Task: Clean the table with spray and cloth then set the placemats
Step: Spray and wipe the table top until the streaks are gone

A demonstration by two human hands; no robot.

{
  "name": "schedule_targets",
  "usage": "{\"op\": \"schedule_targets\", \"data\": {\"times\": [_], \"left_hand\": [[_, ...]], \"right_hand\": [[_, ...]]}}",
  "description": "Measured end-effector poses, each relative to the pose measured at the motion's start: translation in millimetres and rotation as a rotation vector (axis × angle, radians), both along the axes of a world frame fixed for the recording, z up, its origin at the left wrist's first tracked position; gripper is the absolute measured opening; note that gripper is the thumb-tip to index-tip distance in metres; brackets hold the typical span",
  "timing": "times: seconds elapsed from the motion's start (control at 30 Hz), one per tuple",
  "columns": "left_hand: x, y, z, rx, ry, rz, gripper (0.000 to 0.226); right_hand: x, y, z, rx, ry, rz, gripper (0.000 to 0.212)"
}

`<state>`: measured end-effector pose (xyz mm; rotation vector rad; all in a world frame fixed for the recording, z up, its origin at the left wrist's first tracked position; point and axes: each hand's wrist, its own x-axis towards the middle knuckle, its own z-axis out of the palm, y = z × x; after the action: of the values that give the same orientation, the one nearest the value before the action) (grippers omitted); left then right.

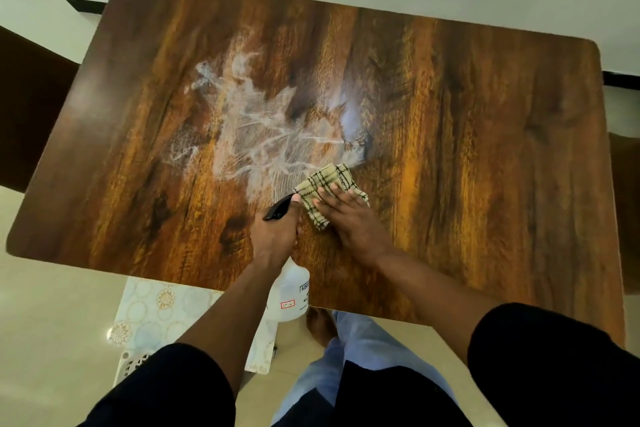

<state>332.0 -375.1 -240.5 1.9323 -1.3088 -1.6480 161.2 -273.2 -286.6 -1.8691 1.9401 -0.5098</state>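
A wooden table fills the view, with white wet spray streaks smeared across its middle. My left hand grips the black trigger head of a white spray bottle, held above the near table edge. My right hand lies flat, fingers straight, pressing a beige checked cloth onto the table beside the streaks. A patterned white placemat lies on a white stool below the near edge, partly hidden by my left arm.
A dark chair stands at the table's left side, and another dark seat edge shows at the right. The white stool sits on the tiled floor by my legs. A wall runs behind the table.
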Motion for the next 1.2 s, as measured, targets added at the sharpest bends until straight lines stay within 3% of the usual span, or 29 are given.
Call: {"op": "schedule_targets", "data": {"times": [0.07,0.23,0.4,0.47,0.6,0.67,0.73,0.87,1.0,1.07,1.2], "left_hand": [[-1.6,-0.6,0.5,0.013,-0.035,-0.01,0.057],[-6.8,0.5,0.0,0.007,-0.03,-0.008,0.057],[-6.9,-6.9,-5.4,0.01,-0.037,0.019,0.067],[-8.7,-9.5,-9.2,0.003,-0.039,0.021,0.07],[-15.8,-13.2,-6.6,0.001,-0.046,0.053,0.06],[-18.5,-14.9,-3.3,-0.005,-0.027,0.057,0.055],[-18.2,-17.0,-2.1,0.009,-0.016,0.074,0.055],[-15.2,-23.2,-0.8,0.041,-0.024,0.099,0.053],[-15.7,-32.7,0.7,0.022,-0.053,0.11,0.059],[-18.6,-37.6,3.6,0.026,-0.023,0.161,0.058],[-25.2,-47.2,6.2,0.032,-0.038,0.173,0.051]], "right_hand": [[-26.0,-3.1,2.0,0.021,0.001,-0.032,0.061],[-83.9,-24.5,9.2,0.103,0.027,-0.492,0.061],[-52.6,-51.3,12.2,0.14,0.043,-0.685,0.064],[-29.7,-57.4,12.9,0.131,0.039,-0.579,0.06],[-7.7,-53.7,8.5,0.088,0.005,-0.057,0.056],[-24.3,-53.0,2.8,0.038,-0.009,0.096,0.054],[-48.3,-59.2,0.3,0.009,0.014,0.068,0.055],[-100.0,-91.1,2.6,0.053,0.09,-0.375,0.057],[-92.9,-117.9,7.7,0.118,0.089,-0.56,0.062],[-67.2,-118.9,8.5,0.083,0.084,-0.535,0.064],[-18.8,-108.3,-0.8,0.018,0.085,-0.082,0.054]]}}
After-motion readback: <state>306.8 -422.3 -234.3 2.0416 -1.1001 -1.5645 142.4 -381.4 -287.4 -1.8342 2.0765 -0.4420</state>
